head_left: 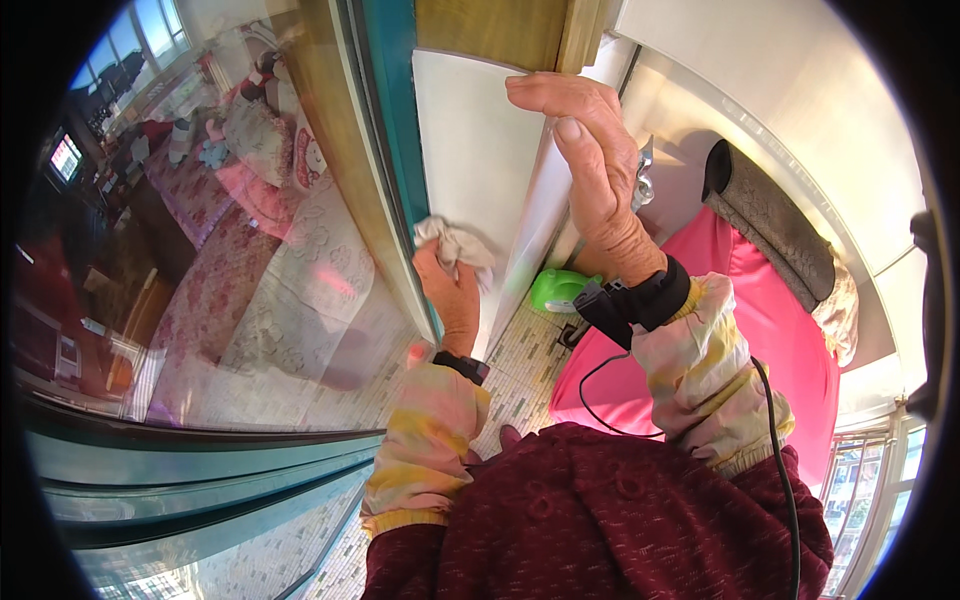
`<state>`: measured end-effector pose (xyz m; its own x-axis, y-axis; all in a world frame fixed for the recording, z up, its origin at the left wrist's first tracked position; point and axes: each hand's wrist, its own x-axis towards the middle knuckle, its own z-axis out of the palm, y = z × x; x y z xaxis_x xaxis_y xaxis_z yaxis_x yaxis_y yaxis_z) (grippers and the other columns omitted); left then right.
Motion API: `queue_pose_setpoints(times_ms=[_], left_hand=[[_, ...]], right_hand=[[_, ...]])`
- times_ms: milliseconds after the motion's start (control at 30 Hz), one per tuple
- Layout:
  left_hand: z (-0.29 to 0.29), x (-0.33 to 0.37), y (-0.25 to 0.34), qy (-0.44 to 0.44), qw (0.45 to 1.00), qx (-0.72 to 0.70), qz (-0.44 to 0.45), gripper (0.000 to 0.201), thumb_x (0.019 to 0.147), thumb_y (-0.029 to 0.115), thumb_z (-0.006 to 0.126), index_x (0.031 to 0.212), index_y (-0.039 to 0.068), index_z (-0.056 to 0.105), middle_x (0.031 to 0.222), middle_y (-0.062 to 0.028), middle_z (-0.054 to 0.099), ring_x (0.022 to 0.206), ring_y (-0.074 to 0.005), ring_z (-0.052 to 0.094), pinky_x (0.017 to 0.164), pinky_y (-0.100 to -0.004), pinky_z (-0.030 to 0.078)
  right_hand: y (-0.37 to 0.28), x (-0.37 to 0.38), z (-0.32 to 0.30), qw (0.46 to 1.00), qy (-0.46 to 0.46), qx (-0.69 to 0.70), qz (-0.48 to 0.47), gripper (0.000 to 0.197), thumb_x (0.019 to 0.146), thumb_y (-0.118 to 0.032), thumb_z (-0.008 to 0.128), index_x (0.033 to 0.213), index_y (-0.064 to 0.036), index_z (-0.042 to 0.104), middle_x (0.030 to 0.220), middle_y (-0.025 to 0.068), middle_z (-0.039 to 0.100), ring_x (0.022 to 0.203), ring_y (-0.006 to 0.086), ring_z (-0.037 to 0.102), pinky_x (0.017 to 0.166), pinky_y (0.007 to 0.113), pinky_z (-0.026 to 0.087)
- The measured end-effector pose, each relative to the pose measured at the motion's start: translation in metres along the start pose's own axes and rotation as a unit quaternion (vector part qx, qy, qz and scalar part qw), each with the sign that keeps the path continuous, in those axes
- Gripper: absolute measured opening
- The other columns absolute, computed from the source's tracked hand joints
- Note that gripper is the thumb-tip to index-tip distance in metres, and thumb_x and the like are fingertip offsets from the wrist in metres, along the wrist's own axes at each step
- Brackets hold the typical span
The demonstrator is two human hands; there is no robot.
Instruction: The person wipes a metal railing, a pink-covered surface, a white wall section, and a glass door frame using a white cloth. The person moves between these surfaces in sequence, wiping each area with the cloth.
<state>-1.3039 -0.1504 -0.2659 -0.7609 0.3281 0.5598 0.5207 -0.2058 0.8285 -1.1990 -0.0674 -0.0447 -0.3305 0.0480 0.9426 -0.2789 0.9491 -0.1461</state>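
Observation:
My left hand [452, 290] is closed around a crumpled whitish cloth [456, 240] and presses it against the face of a white panel [475, 150] beside a teal window frame [395, 120]. My right hand [590, 170] grips the upper right edge of that same white panel, fingers curled over its top. Both wrists wear black bands, and a black cable runs down from the right one.
A large glass pane [250, 250] on the left shows a room with pink patterned bedding. A green object [555, 290] lies on the tiled floor below. Pink fabric [760, 330] and a dark grey padded roll [770, 220] sit to the right.

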Motion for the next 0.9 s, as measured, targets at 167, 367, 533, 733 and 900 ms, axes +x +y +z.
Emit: queue_pose_setpoints(times_ms=[167, 367, 533, 733, 900], left_hand=[[0.001, 0.025, 0.049, 0.0, 0.985, -0.159, -0.069, 0.035, 0.077, 0.0, 0.063, 0.112, 0.0, 0.054, 0.101, -0.015, 0.056, 0.101, -0.0289, 0.055, 0.087, -0.0364, 0.045], [0.023, 0.071, 0.12, 0.004, 0.982, -0.051, 0.18, 0.042, 0.067, -0.002, 0.063, 0.108, 0.004, 0.057, 0.105, -0.0158, 0.053, 0.098, -0.0349, 0.051, 0.086, -0.0401, 0.044], [0.0, 0.015, 0.051, -0.118, 0.978, 0.079, 0.154, 0.037, 0.069, 0.002, 0.066, 0.104, 0.001, 0.053, 0.101, -0.0186, 0.049, 0.097, -0.039, 0.049, 0.085, -0.0448, 0.042], [-0.032, -0.013, -0.004, -0.253, 0.954, 0.039, -0.155, 0.028, 0.08, 0.011, 0.067, 0.103, 0.001, 0.054, 0.098, -0.0072, 0.057, 0.085, -0.0178, 0.054, 0.075, -0.0309, 0.044], [-0.048, -0.026, 0.025, -0.253, 0.877, -0.208, -0.352, 0.028, 0.09, 0.013, 0.057, 0.113, -0.002, 0.053, 0.106, -0.0072, 0.058, 0.091, -0.0155, 0.056, 0.077, -0.0291, 0.046]], right_hand=[[-0.001, 0.001, 0.001, 1.0, 0.007, 0.006, 0.004, 0.026, 0.09, -0.016, 0.046, 0.1, -0.0039, 0.067, 0.105, 0.0105, 0.067, 0.102, 0.0263, 0.058, 0.094, 0.035, 0.038], [0.0, -0.002, 0.0, 1.0, 0.019, 0.013, -0.007, 0.023, 0.089, -0.015, 0.048, 0.099, -0.0042, 0.066, 0.103, 0.01, 0.066, 0.101, 0.0283, 0.058, 0.094, 0.038, 0.04], [-0.008, -0.002, 0.008, 0.998, 0.055, 0.029, -0.006, 0.019, 0.094, -0.016, 0.049, 0.1, -0.0065, 0.063, 0.101, 0.0072, 0.064, 0.102, 0.0261, 0.058, 0.096, 0.04, 0.039], [-0.013, -0.021, 0.01, 0.998, 0.053, -0.007, 0.033, 0.022, 0.091, -0.016, 0.052, 0.11, -0.0068, 0.059, 0.114, 0.0094, 0.06, 0.111, 0.0291, 0.054, 0.099, 0.042, 0.04], [-0.043, -0.13, 0.003, 0.966, -0.006, 0.031, 0.256, 0.038, 0.086, -0.019, 0.06, 0.123, -0.009, 0.057, 0.119, 0.0145, 0.058, 0.116, 0.0321, 0.051, 0.101, 0.042, 0.039]])
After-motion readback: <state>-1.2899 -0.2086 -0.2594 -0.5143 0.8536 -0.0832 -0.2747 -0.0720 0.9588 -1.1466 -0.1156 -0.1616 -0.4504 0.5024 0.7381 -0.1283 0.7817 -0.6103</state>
